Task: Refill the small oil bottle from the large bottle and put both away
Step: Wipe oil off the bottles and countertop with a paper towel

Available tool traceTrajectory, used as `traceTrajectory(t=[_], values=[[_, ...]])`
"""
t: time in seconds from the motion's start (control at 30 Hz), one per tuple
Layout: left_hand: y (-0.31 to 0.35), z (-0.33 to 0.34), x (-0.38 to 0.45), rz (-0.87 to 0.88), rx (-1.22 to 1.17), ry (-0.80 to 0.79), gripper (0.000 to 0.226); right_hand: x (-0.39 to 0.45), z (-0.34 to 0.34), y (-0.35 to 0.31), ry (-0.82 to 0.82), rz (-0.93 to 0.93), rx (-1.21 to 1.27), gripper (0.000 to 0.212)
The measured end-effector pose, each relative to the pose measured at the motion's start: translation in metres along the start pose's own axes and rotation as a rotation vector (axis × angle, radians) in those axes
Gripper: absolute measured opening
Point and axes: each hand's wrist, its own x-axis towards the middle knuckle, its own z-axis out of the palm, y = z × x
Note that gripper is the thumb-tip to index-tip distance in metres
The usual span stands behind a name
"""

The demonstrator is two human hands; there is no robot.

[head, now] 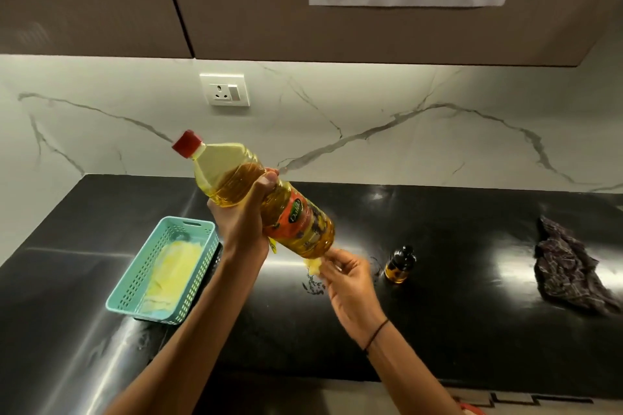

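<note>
My left hand [243, 212] grips the large oil bottle [296, 212] around its upper body and holds it tilted above the black counter, its red cap [187, 143] up and to the left. The cap is on. My right hand [347, 283] pinches a small pale wad [314, 264] against the bottle's base. The small dark oil bottle [399, 263] stands upright on the counter to the right of my right hand, its dark cap on, amber oil showing in its lower part.
A teal perforated basket [135, 283] lined with yellow cloth sits on the counter at the left. A dark patterned rag [569, 266] lies at the right. Smears mark the counter [455, 313] under the big bottle. A wall socket [225, 90] and closed upper cabinets are behind.
</note>
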Motion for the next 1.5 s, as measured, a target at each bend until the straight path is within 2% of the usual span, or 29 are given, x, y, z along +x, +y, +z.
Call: traceTrajectory(t=[0.07, 0.17, 0.23, 0.33, 0.43, 0.6, 0.77, 0.87, 0.93, 0.97, 1.03, 1.1, 1.13, 1.17, 1.2, 1.23, 1.33, 1.4, 1.43, 1.5], values=[[-0.004, -0.010, 0.005, -0.003, 0.011, 0.027, 0.082, -0.003, -0.014, 0.023, -0.031, 0.023, -0.136, 0.022], [-0.011, -0.025, 0.010, 0.011, 0.042, 0.042, 0.098, 0.010, -0.052, 0.075, 0.008, 0.050, -0.453, 0.036], [-0.014, -0.032, 0.012, 0.027, 0.054, 0.042, 0.097, 0.023, -0.078, 0.103, 0.121, 0.073, -0.658, 0.041], [-0.016, -0.043, 0.018, 0.050, 0.074, 0.018, 0.094, 0.047, -0.104, 0.122, 0.308, 0.023, -1.011, 0.028], [-0.014, -0.053, 0.024, 0.071, 0.102, -0.003, 0.085, 0.079, -0.120, 0.122, 0.375, -0.029, -1.286, 0.023], [-0.015, -0.069, 0.027, 0.097, 0.161, -0.033, 0.059, 0.138, -0.125, 0.112, 0.336, -0.121, -1.493, 0.021], [-0.028, -0.080, 0.032, 0.144, 0.166, -0.051, 0.039, 0.200, -0.116, 0.110, 0.352, -0.120, -1.455, 0.011], [-0.036, -0.084, 0.038, 0.165, 0.171, -0.056, 0.028, 0.224, -0.114, 0.122, 0.345, -0.079, -1.505, 0.019], [-0.040, -0.083, 0.042, 0.178, 0.159, -0.058, 0.040, 0.214, -0.085, 0.129, 0.238, -0.060, -1.560, 0.021], [-0.041, -0.081, 0.044, 0.175, 0.139, -0.054, 0.051, 0.202, -0.066, 0.138, 0.115, -0.074, -1.581, 0.022], [-0.043, -0.076, 0.049, 0.170, 0.098, -0.045, 0.065, 0.165, -0.030, 0.153, -0.204, -0.213, -1.659, 0.022], [-0.045, -0.071, 0.053, 0.171, 0.088, -0.057, 0.063, 0.122, -0.014, 0.172, -0.599, -0.380, -1.709, 0.016], [-0.045, -0.069, 0.054, 0.168, 0.093, -0.060, 0.062, 0.114, -0.022, 0.178, -0.749, -0.433, -1.725, 0.013], [-0.044, -0.067, 0.056, 0.169, 0.102, -0.063, 0.062, 0.119, -0.034, 0.183, -0.804, -0.519, -1.757, 0.014], [-0.044, -0.066, 0.058, 0.169, 0.114, -0.067, 0.057, 0.131, -0.049, 0.181, -0.739, -0.578, -1.810, 0.015], [-0.043, -0.065, 0.061, 0.168, 0.129, -0.070, 0.049, 0.148, -0.067, 0.173, -0.557, -0.554, -1.825, 0.017], [-0.041, -0.061, 0.067, 0.210, 0.146, -0.078, 0.033, 0.188, -0.127, 0.130, 0.078, -0.265, -1.809, 0.016], [-0.041, -0.056, 0.069, 0.229, 0.139, -0.082, 0.031, 0.192, -0.138, 0.123, 0.312, -0.225, -1.762, 0.014], [-0.043, -0.053, 0.071, 0.236, 0.142, -0.095, 0.032, 0.187, -0.128, 0.128, 0.314, -0.222, -1.742, 0.015], [-0.047, -0.048, 0.073, 0.239, 0.145, -0.114, 0.034, 0.161, -0.093, 0.152, 0.072, -0.302, -1.689, 0.017]])
